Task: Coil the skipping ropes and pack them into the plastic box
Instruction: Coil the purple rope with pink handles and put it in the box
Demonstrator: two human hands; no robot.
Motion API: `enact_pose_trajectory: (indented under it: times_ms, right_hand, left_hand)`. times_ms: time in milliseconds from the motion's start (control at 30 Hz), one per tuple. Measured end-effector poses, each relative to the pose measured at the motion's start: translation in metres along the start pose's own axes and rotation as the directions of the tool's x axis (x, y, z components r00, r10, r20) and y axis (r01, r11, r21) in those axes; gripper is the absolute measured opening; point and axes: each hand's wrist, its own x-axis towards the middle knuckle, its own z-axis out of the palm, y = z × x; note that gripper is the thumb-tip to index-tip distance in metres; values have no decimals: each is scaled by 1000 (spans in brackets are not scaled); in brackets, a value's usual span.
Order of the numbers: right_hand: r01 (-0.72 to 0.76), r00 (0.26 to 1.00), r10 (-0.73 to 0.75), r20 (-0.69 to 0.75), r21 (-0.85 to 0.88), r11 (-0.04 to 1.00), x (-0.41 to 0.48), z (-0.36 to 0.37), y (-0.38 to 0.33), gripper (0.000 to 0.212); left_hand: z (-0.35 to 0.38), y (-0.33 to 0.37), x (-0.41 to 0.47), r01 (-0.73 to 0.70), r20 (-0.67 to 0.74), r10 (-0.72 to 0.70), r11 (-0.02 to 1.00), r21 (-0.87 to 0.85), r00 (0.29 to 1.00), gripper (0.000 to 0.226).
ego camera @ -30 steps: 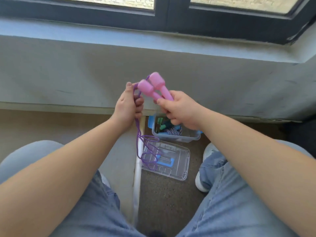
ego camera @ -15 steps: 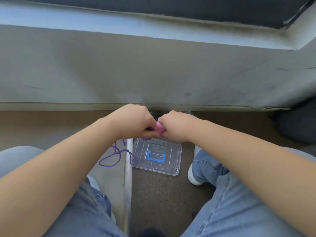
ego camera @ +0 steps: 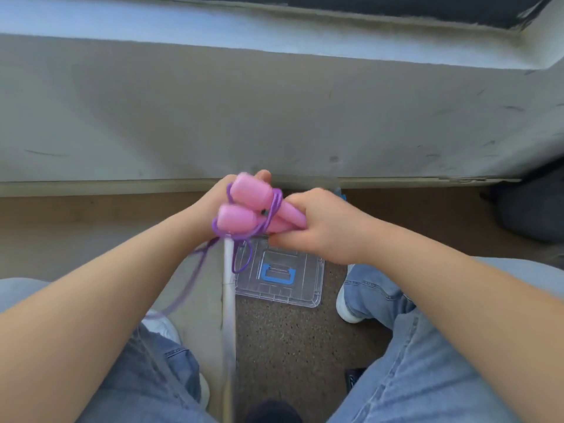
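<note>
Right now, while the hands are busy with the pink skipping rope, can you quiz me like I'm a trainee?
1. True or false: the right hand holds both pink handles.
2. What colour is the rope looped round those handles?
3. Where does the clear lid lie? A on the floor, B on the windowsill, C on a knee.
Key: 1 true; 2 purple; 3 A.

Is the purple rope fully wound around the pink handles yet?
Partly wound. A few turns of the purple rope cross the pink handles, but a loop and a tail hang loose below.
</note>
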Motion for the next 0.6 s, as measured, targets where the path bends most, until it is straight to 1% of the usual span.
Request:
enact_pose_trajectory:
  times_ms: [67,100,133,200,267,300,333,400,433,467,500,533,567,600]
  right_hand:
    - [-45,993,45,-108,-4,999,1,1,4,17]
    - [-62,990,57,-132,-29,998,4,3,6,14]
    - [-79,986,72,-150,-43,996,7,7,8,14]
    - [-132,971,127,-203,-11,991,18,14,13,18]
    - [-200,942,197,-272,18,980,30,17,20,20]
    - [-233,928,221,-299,-4,973,36,17,24,20]
    - [-260,921,232,-314,-49,964,41,16,29,19]
    - [-328,915,256,-313,-202,923,47,13,38,17]
    - [-373,911,285,-299,-300,878,47,14,43,17]
    - [-415,905,328,-269,-395,820,47,14,44,18]
    - [-437,899,381,-216,-476,763,45,16,46,19]
    - [-428,895,423,-142,-540,725,43,19,46,19]
    - [-386,896,441,-57,-593,707,41,24,47,17]
    - [-313,902,431,37,-634,708,39,29,45,15]
  left_hand:
    - [7,-11,-2,18,-38,-17,999,39,999,33]
    - [12,-12,-4,35,-58,-34,999,16,998,29]
    - [16,-11,-5,52,-69,-52,999,-1,996,31]
    - [22,-7,-6,77,-61,-77,997,-14,995,38]
    - [23,-6,-8,123,-15,-123,992,19,992,44]
    - [22,-8,-9,130,13,-131,988,79,991,42]
    - [23,-10,-10,110,50,-120,979,169,991,35]
    - [25,-10,-14,11,133,-64,931,365,989,20]
    - [25,-11,-15,-59,170,-25,877,476,985,17]
    - [23,-13,-15,-152,197,38,779,609,980,19]
    - [20,-17,-15,-246,216,127,636,732,968,23]
    - [16,-20,-14,-316,230,227,498,807,946,27]
    - [11,-21,-13,-374,252,323,410,832,912,31]
    - [6,-21,-11,-434,281,403,364,824,871,35]
